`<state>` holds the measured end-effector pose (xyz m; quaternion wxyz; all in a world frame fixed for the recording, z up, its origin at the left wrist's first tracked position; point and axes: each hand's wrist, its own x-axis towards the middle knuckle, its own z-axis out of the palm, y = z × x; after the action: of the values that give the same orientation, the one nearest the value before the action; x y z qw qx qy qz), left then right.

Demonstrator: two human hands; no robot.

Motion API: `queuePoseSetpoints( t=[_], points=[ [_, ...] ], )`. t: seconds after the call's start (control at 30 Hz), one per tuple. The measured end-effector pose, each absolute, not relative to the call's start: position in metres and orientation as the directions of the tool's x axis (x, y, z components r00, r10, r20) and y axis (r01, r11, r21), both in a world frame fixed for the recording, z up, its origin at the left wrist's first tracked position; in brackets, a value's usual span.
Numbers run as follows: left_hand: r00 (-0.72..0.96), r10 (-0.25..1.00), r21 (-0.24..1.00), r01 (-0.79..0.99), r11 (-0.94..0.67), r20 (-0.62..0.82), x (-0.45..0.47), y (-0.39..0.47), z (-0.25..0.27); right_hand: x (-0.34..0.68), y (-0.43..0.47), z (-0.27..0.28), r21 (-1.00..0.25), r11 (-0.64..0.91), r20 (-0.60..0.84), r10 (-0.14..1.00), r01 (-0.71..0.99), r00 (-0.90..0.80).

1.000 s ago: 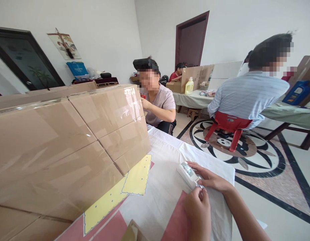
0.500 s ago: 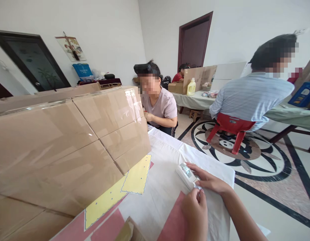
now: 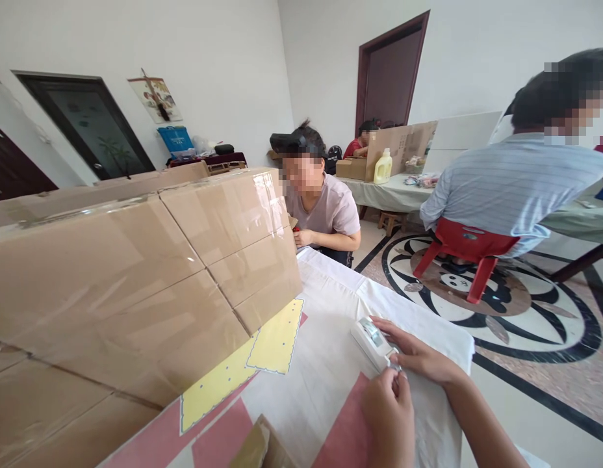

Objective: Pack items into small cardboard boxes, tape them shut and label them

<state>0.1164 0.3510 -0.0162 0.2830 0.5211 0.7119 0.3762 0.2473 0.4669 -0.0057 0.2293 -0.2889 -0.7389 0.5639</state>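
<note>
Here, the tape dispenser (image 3: 370, 337) lies on the white tablecloth (image 3: 325, 354), right of the cardboard boxes (image 3: 136, 273) and the yellow sheets (image 3: 277, 339). Its long axis runs diagonally, from far left to near right; the roll end points away from the wearer, the narrow end toward the wearer's hands. The roll faces upward.

The right hand (image 3: 424, 359) grips the dispenser from its right side: fingers extend along the body toward the roll end, and the thumb bears on the narrow end. The dispenser therefore sits to the left of this grip. The left hand (image 3: 390, 402) is positioned just beyond the narrow end, thumb and forefinger pinched at a small glossy strip (image 3: 396, 366); its full extent is hidden.
</note>
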Motion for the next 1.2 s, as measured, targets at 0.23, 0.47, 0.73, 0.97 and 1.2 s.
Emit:
queuePoseSetpoints(
  t=[0.23,0.47,0.73,0.97,1.2],
  points=[
    [-0.303,0.953,0.831,0.53,0.166,0.003,0.114,0.3493,-0.0101,0.2476,0.4659,-0.0052,-0.971,0.182,0.016,0.695,0.155,-0.719],
    [-0.295,0.955,0.848,0.496,0.185,-0.036,0.1132,0.3529,-0.0158,0.2475,0.4651,-0.0054,-0.969,0.187,0.011,0.691,0.164,-0.723],
    [-0.299,0.953,0.837,0.507,0.206,-0.053,0.1137,0.3539,-0.0169,0.2436,0.4653,-0.0043,-0.951,0.205,-0.017,0.715,0.233,-0.699],
    [-0.309,0.95,0.835,0.513,0.198,-0.035,0.1152,0.3536,-0.0171,0.2409,0.4631,-0.0103,-0.926,0.25,-0.003,0.743,0.282,-0.67],
    [-0.301,0.953,0.834,0.522,0.181,-0.019,0.1164,0.3538,-0.0186,0.2395,0.4605,-0.0131,-0.925,0.242,-0.004,0.764,0.292,-0.646]
  ],
)
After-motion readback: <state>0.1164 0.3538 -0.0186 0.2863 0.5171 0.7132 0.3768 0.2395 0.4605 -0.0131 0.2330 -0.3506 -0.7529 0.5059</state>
